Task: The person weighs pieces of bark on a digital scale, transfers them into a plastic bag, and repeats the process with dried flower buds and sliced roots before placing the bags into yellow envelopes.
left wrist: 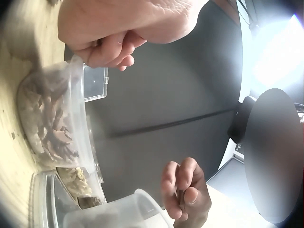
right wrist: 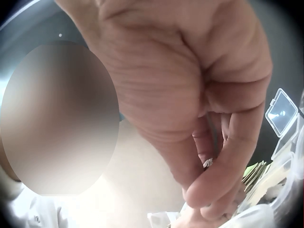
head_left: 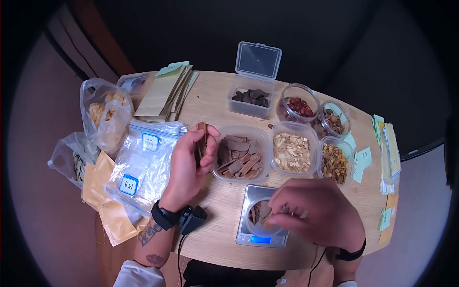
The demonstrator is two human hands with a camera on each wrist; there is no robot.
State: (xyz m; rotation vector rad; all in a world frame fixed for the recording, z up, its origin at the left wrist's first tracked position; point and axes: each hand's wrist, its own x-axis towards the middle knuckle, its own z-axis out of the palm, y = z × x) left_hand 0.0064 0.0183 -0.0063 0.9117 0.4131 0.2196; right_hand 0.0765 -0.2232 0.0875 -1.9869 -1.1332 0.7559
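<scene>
My left hand [head_left: 186,165] grips strips of brown bark [head_left: 201,141], held upright beside a clear tub [head_left: 264,135] of similar bark pieces. Over the digital kitchen scale [head_left: 244,232], my right hand [head_left: 319,210] pinches a bark piece between thumb and fingers; the left wrist view shows its thin edge at the fingertips. Under those fingers a small clear round tub [left wrist: 114,211] stands on the scale with some bark pieces [head_left: 260,210] in it. The back of the right hand hides part of this tub in the head view. The scale's display [head_left: 261,240] glows blue.
Tubs of pale chips [head_left: 292,150], yellow-brown dried pieces [head_left: 334,162] and red dried fruit [head_left: 299,106] stand right of the bark. Behind is a lidded box [head_left: 251,110] of dark pieces. Zip bags [head_left: 143,162], paper envelopes [head_left: 160,95] and plastic bags [head_left: 107,115] crowd the left.
</scene>
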